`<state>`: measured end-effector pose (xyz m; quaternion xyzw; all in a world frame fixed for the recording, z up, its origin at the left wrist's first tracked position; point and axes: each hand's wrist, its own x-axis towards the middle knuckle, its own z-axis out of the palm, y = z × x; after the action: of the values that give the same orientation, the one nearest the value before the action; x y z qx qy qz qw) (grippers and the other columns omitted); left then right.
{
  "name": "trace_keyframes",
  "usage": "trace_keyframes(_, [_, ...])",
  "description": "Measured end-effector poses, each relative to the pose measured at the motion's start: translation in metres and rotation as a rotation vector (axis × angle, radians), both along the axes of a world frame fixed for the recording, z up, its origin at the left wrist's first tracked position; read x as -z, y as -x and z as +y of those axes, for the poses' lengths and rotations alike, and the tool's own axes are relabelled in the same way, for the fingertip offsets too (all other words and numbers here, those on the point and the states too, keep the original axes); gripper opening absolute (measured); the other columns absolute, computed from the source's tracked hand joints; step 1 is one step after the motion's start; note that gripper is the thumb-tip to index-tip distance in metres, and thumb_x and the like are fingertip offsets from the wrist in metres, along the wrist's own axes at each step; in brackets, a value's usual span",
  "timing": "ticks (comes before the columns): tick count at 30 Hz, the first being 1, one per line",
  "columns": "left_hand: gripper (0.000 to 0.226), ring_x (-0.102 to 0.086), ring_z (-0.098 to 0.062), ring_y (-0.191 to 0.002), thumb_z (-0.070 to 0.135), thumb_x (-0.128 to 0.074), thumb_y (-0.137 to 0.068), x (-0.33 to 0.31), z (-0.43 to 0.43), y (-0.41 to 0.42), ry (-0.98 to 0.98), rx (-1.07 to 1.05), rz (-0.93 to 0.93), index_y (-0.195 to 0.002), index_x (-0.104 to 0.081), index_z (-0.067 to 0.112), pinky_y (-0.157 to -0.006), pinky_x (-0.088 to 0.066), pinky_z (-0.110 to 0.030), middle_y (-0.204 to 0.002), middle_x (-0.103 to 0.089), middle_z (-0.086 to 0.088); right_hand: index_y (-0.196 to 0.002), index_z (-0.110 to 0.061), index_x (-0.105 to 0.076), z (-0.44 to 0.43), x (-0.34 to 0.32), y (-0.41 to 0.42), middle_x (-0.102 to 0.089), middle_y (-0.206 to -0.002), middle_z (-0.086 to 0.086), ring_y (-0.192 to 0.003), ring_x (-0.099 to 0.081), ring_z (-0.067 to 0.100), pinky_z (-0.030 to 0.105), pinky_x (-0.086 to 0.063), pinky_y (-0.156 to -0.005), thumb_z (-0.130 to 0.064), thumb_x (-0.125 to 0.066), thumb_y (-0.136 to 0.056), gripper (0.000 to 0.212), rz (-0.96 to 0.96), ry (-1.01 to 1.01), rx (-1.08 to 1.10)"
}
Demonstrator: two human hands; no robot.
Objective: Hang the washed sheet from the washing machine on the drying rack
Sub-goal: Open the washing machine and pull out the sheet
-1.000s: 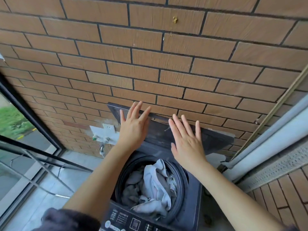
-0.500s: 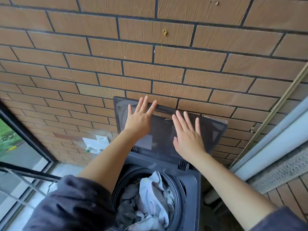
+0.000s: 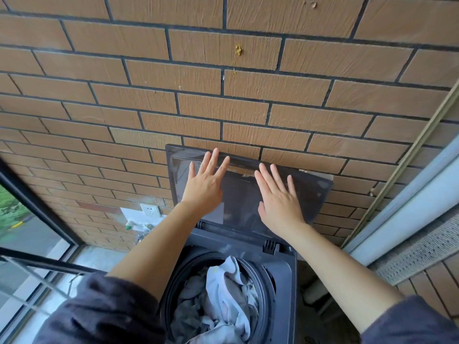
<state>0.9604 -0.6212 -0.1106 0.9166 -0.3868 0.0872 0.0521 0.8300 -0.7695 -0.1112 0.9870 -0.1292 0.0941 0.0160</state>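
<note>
Both hands lie spread and flat, fingers straight, against the inner face of the raised lid (image 3: 308,194) of a dark grey top-loading washing machine (image 3: 282,281). The left hand (image 3: 205,186) reaches the lid's far edge with its fingertips, and the right hand (image 3: 279,201) sits just beside it, a little nearer. Neither hand grips anything. No lettering on the machine is clear enough to read, and its near edge is cut off by the bottom of the frame. The sheet (image 3: 224,291) lies crumpled in the open drum, pale against darker grey cloth to its left. Its near part is hidden by the dark left sleeve (image 3: 99,311) and the frame edge, so how much of it there is cannot be told. The lid stands upright against the brick wall (image 3: 223,108), which carries a small yellowish blob (image 3: 238,49) far above. Left of the machine, a white socket (image 3: 150,210) is on the wall, with a blurred fitting with a green part (image 3: 128,225) below it. A dark-framed window (image 3: 37,207) fills the left side, with greenery outside. On the right run a pale door frame (image 3: 409,207) and a grey perforated strip (image 3: 422,247).
</note>
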Motion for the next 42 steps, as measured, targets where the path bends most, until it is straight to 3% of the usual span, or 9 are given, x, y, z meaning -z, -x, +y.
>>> trace_keyframes(14, [0.073,0.007,-0.026,-0.146,0.019,-0.045,-0.092,0.031,0.033,0.051,0.05,-0.025,0.101,-0.151,-0.002,0.024,-0.116,-0.009,-0.052,-0.159,0.007,-0.005,-0.151,-0.019,-0.004,0.023,0.026,0.038,0.008,-0.159,-0.002,-0.146,0.009,0.02,0.044,0.002,-0.116,-0.015,-0.042,-0.092,0.07,-0.025,-0.103,-0.064])
trace_keyframes(21, [0.07,0.007,-0.022,-0.146,0.018,-0.043,-0.092,0.115,0.071,0.092,-0.103,-0.077,0.354,-0.151,-0.006,0.024,-0.116,-0.006,-0.05,-0.159,0.005,-0.002,-0.15,-0.021,0.008,0.054,0.105,0.074,0.019,-0.157,-0.004,-0.144,0.018,0.018,0.044,0.002,-0.119,-0.017,-0.035,-0.097,0.069,0.306,-0.219,-0.086])
trace_keyframes(29, [0.068,0.0,-0.023,-0.146,0.028,-0.044,-0.093,0.23,0.085,0.104,-0.355,-0.104,0.579,-0.15,-0.008,0.025,-0.115,-0.013,-0.05,-0.159,-0.002,-0.003,-0.15,-0.03,0.002,0.071,0.221,0.069,0.017,-0.157,-0.002,-0.145,0.008,0.031,0.047,-0.018,-0.115,-0.031,-0.056,-0.091,0.082,0.589,-0.353,-0.13])
trace_keyframes(37, [0.098,-0.011,-0.029,-0.143,0.045,-0.066,-0.076,0.326,0.082,0.078,-0.487,-0.206,0.792,-0.15,-0.004,0.026,-0.11,-0.022,-0.053,-0.157,-0.007,-0.006,-0.145,-0.043,0.008,0.069,0.332,0.03,0.023,-0.154,0.0,-0.142,0.006,0.042,0.057,-0.028,-0.108,-0.034,-0.072,-0.075,0.107,0.814,-0.388,-0.066])
trace_keyframes(40, [0.097,-0.021,-0.031,-0.139,0.047,-0.065,-0.077,0.353,0.083,0.073,-0.532,-0.235,0.854,-0.15,-0.005,0.025,-0.107,-0.028,-0.051,-0.152,-0.018,-0.009,-0.145,-0.043,0.002,0.071,0.36,0.022,0.023,-0.154,0.003,-0.142,0.007,0.043,0.056,-0.029,-0.107,-0.021,-0.072,-0.076,0.104,0.88,-0.357,-0.001])
trace_keyframes(42, [0.096,-0.022,-0.032,-0.138,0.048,-0.064,-0.078,0.368,0.084,0.071,-0.556,-0.252,0.89,-0.15,-0.006,0.024,-0.107,-0.029,-0.05,-0.152,-0.019,-0.01,-0.144,-0.038,-0.015,0.07,0.371,0.014,0.004,-0.153,0.006,-0.138,-0.009,0.041,0.053,-0.037,-0.102,-0.007,-0.068,-0.078,0.09,0.83,-0.335,0.036])
